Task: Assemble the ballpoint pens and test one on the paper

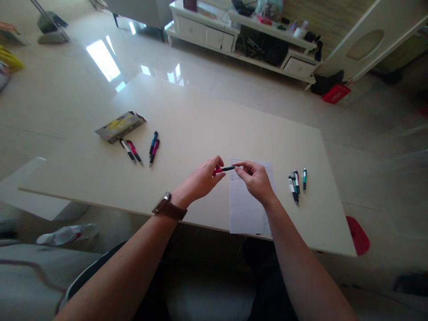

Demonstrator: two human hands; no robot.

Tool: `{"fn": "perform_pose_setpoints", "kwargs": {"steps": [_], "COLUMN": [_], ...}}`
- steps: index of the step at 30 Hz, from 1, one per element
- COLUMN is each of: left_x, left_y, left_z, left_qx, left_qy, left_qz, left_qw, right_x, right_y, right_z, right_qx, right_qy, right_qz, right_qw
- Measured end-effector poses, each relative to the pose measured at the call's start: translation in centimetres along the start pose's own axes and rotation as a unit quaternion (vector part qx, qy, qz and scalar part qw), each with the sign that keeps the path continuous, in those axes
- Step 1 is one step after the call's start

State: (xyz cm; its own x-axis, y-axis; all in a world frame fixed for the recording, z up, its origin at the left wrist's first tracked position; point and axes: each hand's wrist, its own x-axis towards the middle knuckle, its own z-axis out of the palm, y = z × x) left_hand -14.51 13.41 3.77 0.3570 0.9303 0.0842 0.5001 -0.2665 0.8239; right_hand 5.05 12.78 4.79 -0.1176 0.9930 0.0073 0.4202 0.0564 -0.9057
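Observation:
Between my two hands is a pen [228, 169] with a pink-red body and a black grip, held nearly level above the table. The fingers of my left hand [204, 178] close on its pink-red end. My right hand [254, 179] pinches the dark end between thumb and forefinger. Below my right hand lies a sheet of white paper [245, 209], partly covered by that hand and forearm. Right of the paper, several pens [294, 187] with white and green bodies lie close together. Another pen [304, 180], teal and black, is just beside them.
An open grey and yellow box [121, 126] lies at the table's left. Near it are a white pen [127, 150], a red pen [135, 153], a blue pen [154, 143] and a purple pen [154, 152]. The table's [200, 120] near edge passes under my forearms.

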Motion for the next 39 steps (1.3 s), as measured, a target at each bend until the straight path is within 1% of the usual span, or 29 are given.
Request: {"fn": "perform_pose_setpoints", "kwargs": {"steps": [5,13,17,21,28,35,39], "left_x": [-0.1,0.1,0.0,0.1,0.3,0.1,0.0], "left_y": [0.2,-0.2,-0.1,-0.3,-0.1,0.1,0.2], "left_z": [0.0,0.0,-0.3,-0.6,-1.1,-1.1,-1.2], "left_qx": [0.009,0.036,0.057,0.049,0.017,0.024,0.015], "left_qy": [-0.002,0.015,0.031,0.027,-0.012,0.018,0.014], "left_qz": [0.026,0.023,0.002,-0.008,0.001,0.029,0.036], "left_qw": [1.000,0.999,0.998,0.998,1.000,0.999,0.999], "right_x": [0.0,-0.2,-0.3,-0.3,-0.2,-0.3,-0.3], "right_y": [0.1,-0.3,-0.3,0.0,0.2,-0.1,-0.1], "right_z": [0.2,0.0,-0.1,-0.3,-0.7,-0.3,-0.1], "right_qx": [-0.017,-0.047,-0.062,-0.078,-0.107,-0.116,-0.105], "right_qy": [-0.011,-0.005,-0.011,-0.019,-0.017,-0.030,-0.027], "right_qz": [-0.017,-0.026,-0.029,-0.035,-0.048,-0.055,-0.032], "right_qw": [1.000,0.999,0.998,0.996,0.993,0.991,0.994]}}
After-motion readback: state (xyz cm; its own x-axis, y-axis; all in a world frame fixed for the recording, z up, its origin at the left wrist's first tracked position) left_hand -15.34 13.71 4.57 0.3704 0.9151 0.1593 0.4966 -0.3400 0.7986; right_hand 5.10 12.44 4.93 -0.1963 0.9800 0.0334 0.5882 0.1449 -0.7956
